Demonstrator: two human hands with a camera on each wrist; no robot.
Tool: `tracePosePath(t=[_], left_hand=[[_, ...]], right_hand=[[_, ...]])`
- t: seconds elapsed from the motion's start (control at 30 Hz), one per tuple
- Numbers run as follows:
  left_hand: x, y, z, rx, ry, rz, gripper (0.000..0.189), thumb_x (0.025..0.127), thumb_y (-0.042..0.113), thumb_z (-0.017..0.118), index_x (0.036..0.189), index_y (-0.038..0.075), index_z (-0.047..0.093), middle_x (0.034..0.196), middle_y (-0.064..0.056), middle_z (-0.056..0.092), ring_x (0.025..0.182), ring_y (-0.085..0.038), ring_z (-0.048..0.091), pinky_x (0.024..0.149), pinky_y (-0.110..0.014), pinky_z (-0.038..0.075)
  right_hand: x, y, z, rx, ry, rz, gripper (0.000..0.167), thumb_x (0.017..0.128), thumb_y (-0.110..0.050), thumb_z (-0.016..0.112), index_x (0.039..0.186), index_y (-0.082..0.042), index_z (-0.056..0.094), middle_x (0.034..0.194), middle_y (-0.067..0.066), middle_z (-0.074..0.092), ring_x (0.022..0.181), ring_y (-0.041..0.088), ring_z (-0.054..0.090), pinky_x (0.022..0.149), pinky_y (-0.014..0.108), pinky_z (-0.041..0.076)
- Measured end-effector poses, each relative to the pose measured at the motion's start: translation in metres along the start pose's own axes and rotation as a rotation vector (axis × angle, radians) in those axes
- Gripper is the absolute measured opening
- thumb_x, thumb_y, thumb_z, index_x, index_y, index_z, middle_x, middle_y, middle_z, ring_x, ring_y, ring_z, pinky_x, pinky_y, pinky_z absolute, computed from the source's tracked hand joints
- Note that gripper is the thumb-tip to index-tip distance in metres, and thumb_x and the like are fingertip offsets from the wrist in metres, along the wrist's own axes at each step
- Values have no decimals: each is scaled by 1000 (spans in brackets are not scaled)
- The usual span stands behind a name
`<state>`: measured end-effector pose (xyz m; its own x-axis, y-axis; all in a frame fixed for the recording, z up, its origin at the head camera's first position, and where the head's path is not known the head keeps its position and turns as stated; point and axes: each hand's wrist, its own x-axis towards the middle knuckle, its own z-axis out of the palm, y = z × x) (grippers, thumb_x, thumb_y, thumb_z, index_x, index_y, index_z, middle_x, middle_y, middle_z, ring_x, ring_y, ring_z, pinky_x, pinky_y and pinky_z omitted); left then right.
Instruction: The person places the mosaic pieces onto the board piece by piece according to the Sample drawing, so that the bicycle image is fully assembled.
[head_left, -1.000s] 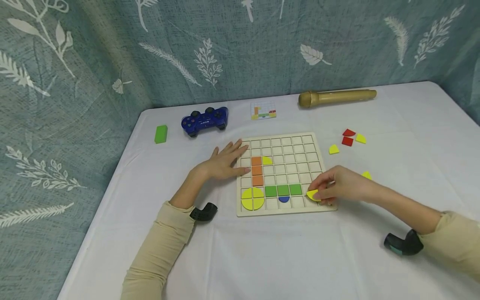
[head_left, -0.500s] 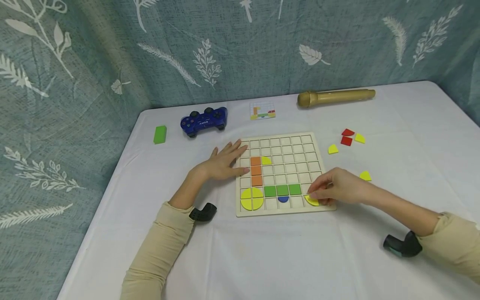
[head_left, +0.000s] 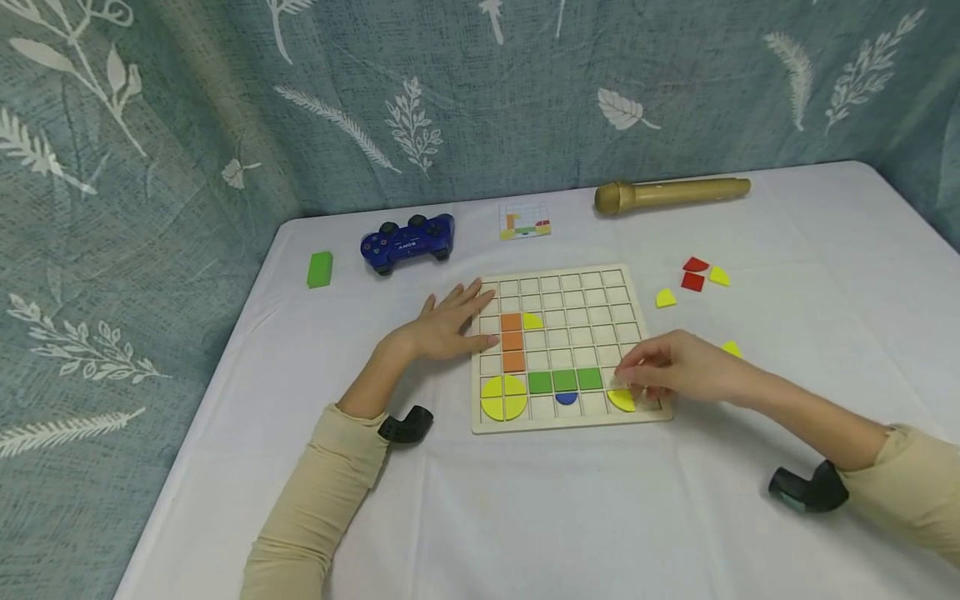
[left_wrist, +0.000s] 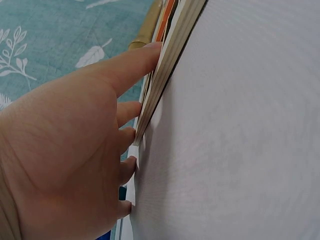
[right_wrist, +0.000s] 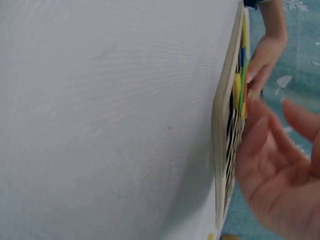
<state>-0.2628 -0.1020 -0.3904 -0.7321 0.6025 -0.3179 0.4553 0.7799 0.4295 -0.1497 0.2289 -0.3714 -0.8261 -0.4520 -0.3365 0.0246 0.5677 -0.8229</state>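
A pale wooden grid board (head_left: 562,427) lies on the table in the head view. My left hand (head_left: 441,329) rests with spread, straight fingers on its left edge; in the left wrist view the thumb (left_wrist: 142,62) touches the board's side. Over the board's front right corner is my right hand (head_left: 667,367), fingertips just above a yellow rounded piece (head_left: 621,402), which lies in the grid, partly covered. No piece shows between the fingers in the right wrist view. The board also holds orange squares (head_left: 512,341), green squares (head_left: 564,381), a blue half-round (head_left: 566,399) and a yellow circle (head_left: 504,397) of quarter pieces.
Right of the board lie red pieces (head_left: 693,282) and yellow quarter pieces (head_left: 665,298), one partly behind the right wrist. Along the back are a green block (head_left: 320,270), a blue game controller (head_left: 408,243), a pattern card (head_left: 525,222) and a gold microphone-shaped object (head_left: 671,195).
My right hand has lowered the yellow piece onto the board's front row, let go of it and lifted slightly. The left hand has stayed in place.
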Motion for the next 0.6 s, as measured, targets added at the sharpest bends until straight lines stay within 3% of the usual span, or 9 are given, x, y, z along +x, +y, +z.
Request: tracePosePath(t=[0.17,0.33,0.43,0.6], left_hand=[[0,0,0,4,2,2,80,95,52,50,155,19,10,159,-3,-4,144,-26,-7,109,-54,-10],[0,-1,-1,4,2,-2,80,95,52,51,155,19,10,159,-3,-4,144,-25,-7,109,-54,-10],[0,-1,-1,1,2,-1,80,95,51,51,155,18,10,159,-3,-4,144,-26,-7,109,-54,-11],[0,-1,0,1,-1,4,80,95,51,51,155,17,10,159,-4,-3,143,-26,-7,109,-55,-11]], right_hand=[[-5,-4,0,76,-144,7,36,95,-27,61,121,-3,62,94,8,70,58,27,60,47,23,42],[-9,-11,-1,69,-180,12,41,95,-29,61,128,-5,58,100,7,70,57,31,61,42,22,35],[-9,-10,-5,74,-188,21,42,95,-27,60,130,-4,56,102,8,70,65,30,63,47,24,43],[-6,1,-17,125,-211,45,43,97,-25,57,132,0,53,107,12,67,83,29,64,70,33,54]])
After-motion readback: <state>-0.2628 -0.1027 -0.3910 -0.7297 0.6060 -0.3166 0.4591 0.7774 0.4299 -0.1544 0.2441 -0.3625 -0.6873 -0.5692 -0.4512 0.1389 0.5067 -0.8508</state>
